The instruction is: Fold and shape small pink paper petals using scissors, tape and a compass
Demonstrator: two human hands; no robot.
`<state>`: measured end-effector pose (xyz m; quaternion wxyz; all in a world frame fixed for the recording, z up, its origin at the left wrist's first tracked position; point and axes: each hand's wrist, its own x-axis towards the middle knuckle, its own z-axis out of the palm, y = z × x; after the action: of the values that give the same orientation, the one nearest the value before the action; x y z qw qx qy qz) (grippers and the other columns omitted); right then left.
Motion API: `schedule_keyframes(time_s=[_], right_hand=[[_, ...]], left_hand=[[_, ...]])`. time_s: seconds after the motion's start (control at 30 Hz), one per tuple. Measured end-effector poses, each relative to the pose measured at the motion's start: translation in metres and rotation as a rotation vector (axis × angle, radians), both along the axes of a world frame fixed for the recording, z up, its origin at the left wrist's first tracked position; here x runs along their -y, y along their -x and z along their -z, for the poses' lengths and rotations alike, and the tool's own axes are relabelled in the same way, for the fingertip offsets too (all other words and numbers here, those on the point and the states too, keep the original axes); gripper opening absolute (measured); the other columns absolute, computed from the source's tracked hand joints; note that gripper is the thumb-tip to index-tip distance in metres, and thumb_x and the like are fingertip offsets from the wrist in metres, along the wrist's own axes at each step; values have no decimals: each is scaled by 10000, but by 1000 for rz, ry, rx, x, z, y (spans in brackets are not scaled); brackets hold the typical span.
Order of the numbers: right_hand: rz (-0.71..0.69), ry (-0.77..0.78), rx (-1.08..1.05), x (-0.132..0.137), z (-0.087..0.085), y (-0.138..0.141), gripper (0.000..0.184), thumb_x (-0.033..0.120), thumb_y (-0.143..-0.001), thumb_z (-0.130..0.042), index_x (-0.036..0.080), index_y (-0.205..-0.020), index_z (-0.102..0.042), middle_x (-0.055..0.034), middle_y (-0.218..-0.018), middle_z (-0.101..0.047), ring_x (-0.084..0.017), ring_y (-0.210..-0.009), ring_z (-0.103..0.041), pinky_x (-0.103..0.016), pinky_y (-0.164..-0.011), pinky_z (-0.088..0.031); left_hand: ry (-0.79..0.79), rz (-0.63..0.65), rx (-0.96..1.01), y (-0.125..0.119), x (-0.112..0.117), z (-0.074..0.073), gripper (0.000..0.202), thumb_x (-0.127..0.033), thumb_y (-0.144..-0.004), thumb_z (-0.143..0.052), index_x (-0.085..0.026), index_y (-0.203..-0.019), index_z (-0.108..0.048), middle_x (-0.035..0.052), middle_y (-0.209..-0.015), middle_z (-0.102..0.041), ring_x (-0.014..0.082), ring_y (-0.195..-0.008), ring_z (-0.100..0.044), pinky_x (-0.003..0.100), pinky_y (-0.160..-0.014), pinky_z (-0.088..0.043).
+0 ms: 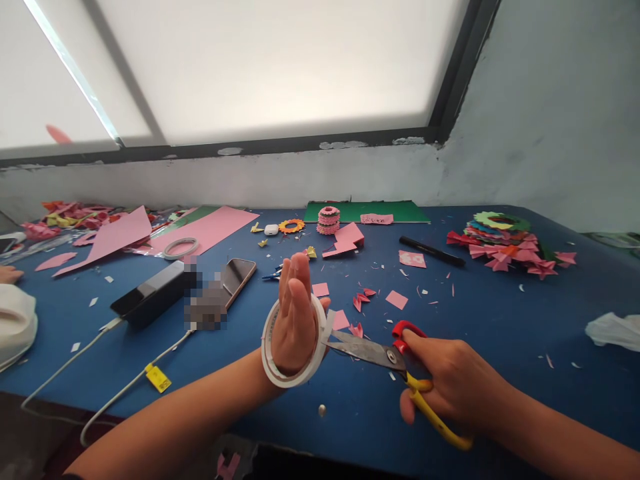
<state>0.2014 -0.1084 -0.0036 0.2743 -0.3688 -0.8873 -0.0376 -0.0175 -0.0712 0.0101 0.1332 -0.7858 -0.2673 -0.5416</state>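
On the blue table (360, 427), a small shiny bead (322, 410) lies on the near side of the roll of tape (293, 381). Your right hand (450, 373), to the right of the roll, is wrapped round the handles of the scissors (391, 357); the blades are slightly parted, their tips at the roll's edge beside a loose tape end (331, 323), and I can't tell whether they touch it. Your left hand (294, 327) is up through the roll, fingers straight and held close together, so the roll sits around it. Left of the roll are a phone (241, 277) and, farther left, a black device (150, 293) with a white cable (70, 368). Beyond the roll, to its right, lie pink paper squares (397, 299), then a black pen (431, 251), then, well apart, a pile of paper flowers (505, 247). Farthest beyond the roll, a stack of pink rings (329, 223) stands near a green board (407, 213)
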Motion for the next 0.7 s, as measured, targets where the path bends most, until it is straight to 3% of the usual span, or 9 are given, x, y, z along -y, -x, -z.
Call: schedule_keyframes(time_s=[0.1, 0.57, 0.7], right_hand=[[1, -16, -2, 1, 0, 0, 488, 621, -833, -380, 158, -730, -498, 11, -455, -548, -120, -343, -474, -242, -360, -381], [-15, 80, -21, 0, 2, 0, 525, 686, -834, -294, 223, -613, -402, 25, -438, -535, -99, -342, -453, -227, -362, -328], [-6, 119, -46, -1, 1, -1, 481, 631, -850, -359, 219, -610, -416, 34, -432, -524, -89, -334, -427, -219, -365, -321]], left_hand=[[-64, -30, 63, -4, 2, -4, 817, 18, -840, -372, -281, -1446, 89, -111, -1530, 6, 147, -1403, -23, 396, -1182, -129], [-102, 28, -5, -1, 0, -5, 835, 67, -817, -398, -190, -1447, 85, 4, -1548, 24, 191, -1400, -7, 395, -1170, -136], [-75, 17, 1, 0, 1, -4, 803, 39, -843, -370, -223, -1446, 91, -45, -1545, 39, 169, -1404, -5, 380, -1173, -132]])
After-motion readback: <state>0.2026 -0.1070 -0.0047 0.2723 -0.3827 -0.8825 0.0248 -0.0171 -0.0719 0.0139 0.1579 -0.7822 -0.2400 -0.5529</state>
